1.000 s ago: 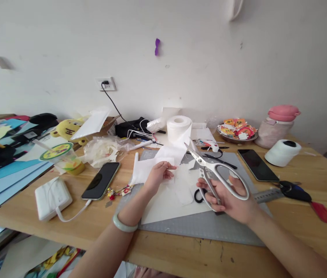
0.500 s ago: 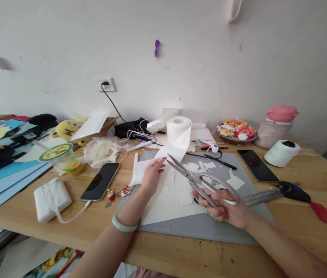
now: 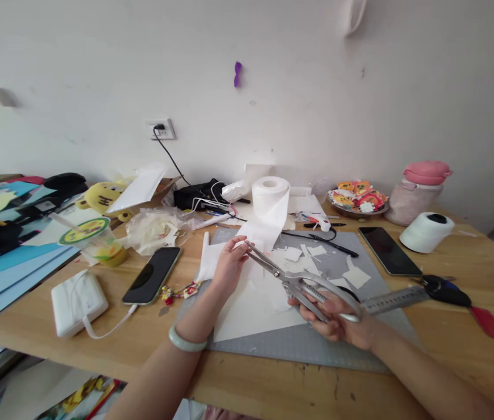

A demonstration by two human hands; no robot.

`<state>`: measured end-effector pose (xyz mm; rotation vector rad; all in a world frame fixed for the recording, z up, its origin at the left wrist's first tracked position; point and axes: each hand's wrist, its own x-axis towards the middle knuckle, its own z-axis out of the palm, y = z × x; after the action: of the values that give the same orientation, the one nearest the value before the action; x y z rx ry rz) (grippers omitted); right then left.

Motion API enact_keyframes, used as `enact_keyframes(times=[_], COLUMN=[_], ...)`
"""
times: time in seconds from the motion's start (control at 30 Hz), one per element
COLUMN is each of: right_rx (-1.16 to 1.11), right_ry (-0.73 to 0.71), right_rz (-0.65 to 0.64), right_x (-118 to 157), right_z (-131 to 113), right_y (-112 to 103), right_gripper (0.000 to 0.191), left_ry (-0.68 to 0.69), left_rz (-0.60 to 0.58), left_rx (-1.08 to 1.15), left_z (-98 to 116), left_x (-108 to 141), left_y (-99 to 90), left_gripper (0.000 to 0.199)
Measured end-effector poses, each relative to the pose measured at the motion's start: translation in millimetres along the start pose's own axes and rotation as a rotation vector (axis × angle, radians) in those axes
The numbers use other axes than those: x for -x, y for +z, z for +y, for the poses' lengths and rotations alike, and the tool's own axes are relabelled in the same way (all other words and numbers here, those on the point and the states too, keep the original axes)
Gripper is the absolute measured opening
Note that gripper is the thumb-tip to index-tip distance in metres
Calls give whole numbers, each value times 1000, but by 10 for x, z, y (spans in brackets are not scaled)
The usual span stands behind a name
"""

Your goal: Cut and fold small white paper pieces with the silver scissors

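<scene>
Right hand (image 3: 338, 318) gripping scissors (image 3: 277, 273) above paper sheet (image 3: 247, 315); left hand (image 3: 229, 265) curling at their tips, cannot tell whether pinching anything. Left hand crowding cutting edges, so careless squeeze could be nicking skin.

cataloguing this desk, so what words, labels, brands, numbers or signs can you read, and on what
"H"-like dark mark: yellow plush toy; possibly not a letter.
Numbers too blurred to read: flat silver metal ruler.
Any lettering too blurred to read: round green-and-yellow cup lid.
No complete word or brand is legible.
</scene>
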<state>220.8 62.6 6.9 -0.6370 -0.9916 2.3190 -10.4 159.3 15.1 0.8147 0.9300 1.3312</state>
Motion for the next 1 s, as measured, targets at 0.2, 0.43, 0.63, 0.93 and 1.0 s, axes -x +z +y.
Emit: enact_keyframes(times=[0.2, 0.43, 0.63, 0.93, 1.0], right_rx=[-67, -98, -139, -120, -110], right_ry=[-9, -40, -30, -33, -16], right_rz=[19, 4, -5, -77, -92], right_x=[-2, -3, -2, 9, 10], right_z=[9, 14, 6, -32, -38], right_y=[-12, -11, -18, 1, 3], right_gripper=[47, 41, 39, 44, 47], left_ry=[-26, 30, 16, -54, -85], left_rz=[-59, -78, -161, -266, -316], left_rx=[32, -25, -41, 31, 52], left_z=[-3, -9, 38, 77, 88], left_x=[2, 4, 30, 39, 53], left_y=[0, 8, 29, 16, 15], left_gripper=[21, 21, 23, 32, 33])
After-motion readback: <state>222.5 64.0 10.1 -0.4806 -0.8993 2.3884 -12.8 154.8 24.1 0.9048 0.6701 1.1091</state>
